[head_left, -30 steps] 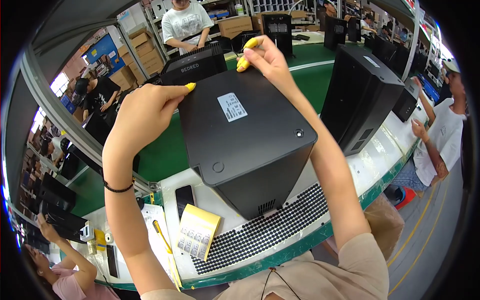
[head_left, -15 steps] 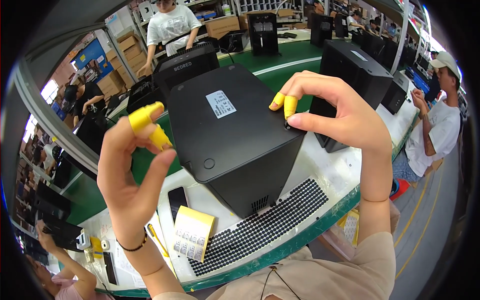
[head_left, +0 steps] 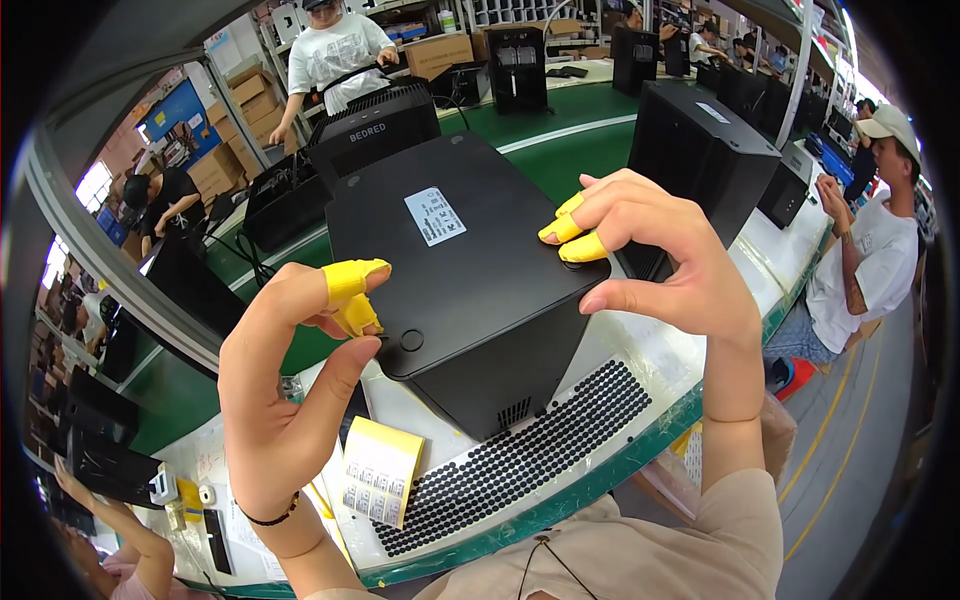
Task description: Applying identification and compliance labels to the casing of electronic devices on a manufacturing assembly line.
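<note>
A black computer case lies in front of me, with a white label on its upper face. My right hand has its yellow-taped fingertips pressed on the right near corner, over a small black round pad that shows only at its edge. Its thumb is apart, beside the corner. My left hand pinches thumb and taped fingertips together at the left near corner, next to a round ring mark. A thin dark bit shows at the pinch, too small to name.
Below the case lies a sheet of many black round pads, with a yellow label sheet beside it. More black cases stand at right and beyond. Co-workers are at the far side, left and right.
My right hand has let go of the small black pad and now presses on it with the fingertips. My left hand has moved right to the near corner, its fingers closing.
</note>
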Action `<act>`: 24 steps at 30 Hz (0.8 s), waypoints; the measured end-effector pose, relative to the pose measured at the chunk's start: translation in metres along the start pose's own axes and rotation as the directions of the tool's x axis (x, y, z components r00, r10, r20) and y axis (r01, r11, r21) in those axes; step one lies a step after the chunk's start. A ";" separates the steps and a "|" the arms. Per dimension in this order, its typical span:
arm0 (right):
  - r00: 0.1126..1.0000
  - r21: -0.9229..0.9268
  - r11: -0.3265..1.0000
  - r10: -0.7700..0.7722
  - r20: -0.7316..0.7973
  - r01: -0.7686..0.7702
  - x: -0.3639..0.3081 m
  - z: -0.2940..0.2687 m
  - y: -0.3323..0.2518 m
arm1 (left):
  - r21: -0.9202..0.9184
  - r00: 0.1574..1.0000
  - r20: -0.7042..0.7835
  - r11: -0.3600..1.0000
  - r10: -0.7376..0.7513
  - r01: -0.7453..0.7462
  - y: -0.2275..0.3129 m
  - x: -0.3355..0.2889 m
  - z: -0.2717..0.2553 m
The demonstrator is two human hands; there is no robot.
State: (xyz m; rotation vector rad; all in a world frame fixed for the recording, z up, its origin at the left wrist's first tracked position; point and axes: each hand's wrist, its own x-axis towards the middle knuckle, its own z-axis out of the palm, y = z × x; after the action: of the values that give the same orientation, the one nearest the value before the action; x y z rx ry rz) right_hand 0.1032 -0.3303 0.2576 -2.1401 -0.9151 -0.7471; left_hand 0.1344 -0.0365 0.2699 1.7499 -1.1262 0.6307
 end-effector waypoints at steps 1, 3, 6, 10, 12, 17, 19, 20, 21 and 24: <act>1.000 0.006 1.000 -0.021 -0.021 0.021 -0.002 0.001 0.001 | -0.007 1.000 0.028 1.000 -0.011 0.012 0.002 0.002 0.000; 0.997 -0.033 0.999 -0.044 -0.060 0.042 -0.004 0.006 0.003 | -0.009 0.998 0.055 1.000 -0.025 0.025 0.006 0.004 -0.001; 0.986 -0.104 0.994 -0.062 -0.157 0.046 -0.010 0.020 0.006 | -0.024 0.996 0.068 0.998 -0.063 0.064 0.007 0.004 0.000; 0.953 -0.108 0.994 -0.036 -0.301 0.003 -0.020 0.031 0.006 | 0.011 0.988 0.136 0.997 -0.077 0.076 0.008 0.006 -0.006; 0.949 -0.108 0.993 -0.074 -0.305 0.042 -0.019 0.033 0.008 | 0.032 0.976 0.198 0.995 -0.094 0.090 0.009 0.009 -0.010; 0.933 -0.110 0.992 -0.103 -0.345 0.068 -0.021 0.038 0.010 | 0.079 0.976 0.212 0.996 -0.051 0.035 0.006 0.014 -0.005; 0.929 -0.121 0.989 -0.118 -0.350 0.080 -0.022 0.038 0.012 | 0.104 0.979 0.204 0.995 -0.015 -0.007 0.007 0.017 -0.001; 0.929 -0.122 0.990 -0.115 -0.351 0.076 -0.023 0.037 0.012 | 0.154 0.981 0.196 0.987 0.007 -0.037 0.009 0.019 0.002; 0.928 -0.124 0.989 -0.116 -0.353 0.076 -0.022 0.038 0.011 | 0.213 0.982 0.185 0.975 0.027 -0.067 0.011 0.019 0.001; 0.926 -0.131 0.988 -0.123 -0.356 0.081 -0.021 0.040 0.009 | 0.343 0.965 0.208 0.912 0.161 -0.226 0.007 0.019 0.000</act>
State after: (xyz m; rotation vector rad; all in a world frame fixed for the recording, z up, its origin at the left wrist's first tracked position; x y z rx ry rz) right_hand 0.1071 -0.3126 0.2158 -1.9652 -0.8022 -1.2277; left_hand 0.1370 -0.0457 0.2881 2.0549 -1.3867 0.8644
